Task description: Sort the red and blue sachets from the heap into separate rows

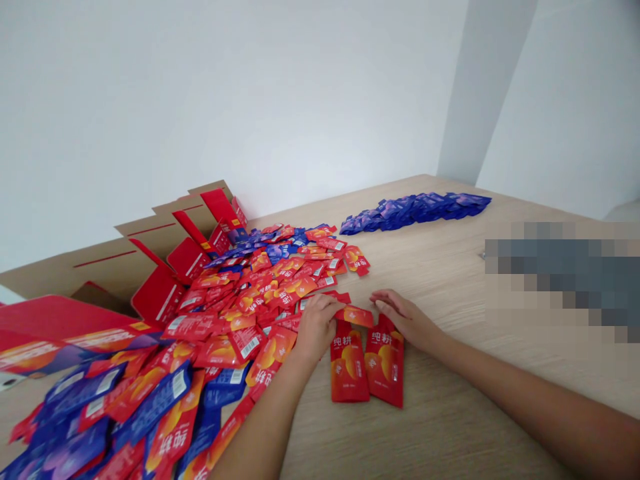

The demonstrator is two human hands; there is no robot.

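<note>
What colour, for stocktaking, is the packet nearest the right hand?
The packet is red with orange fruit; head view.

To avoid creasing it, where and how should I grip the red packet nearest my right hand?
Probably pinch the packet by its lower right edge, coming from the right: it lies flat, that edge free, its left adjoining a second packet.

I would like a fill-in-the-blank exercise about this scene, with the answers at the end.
The left hand touches a packet coloured mainly ____.
Just below it in the picture, ____ red packets lie side by side.
The mixed heap lies on the person's ____ side.
The far row of packets is mainly ____.

Answers: red; two; left; blue.
</note>
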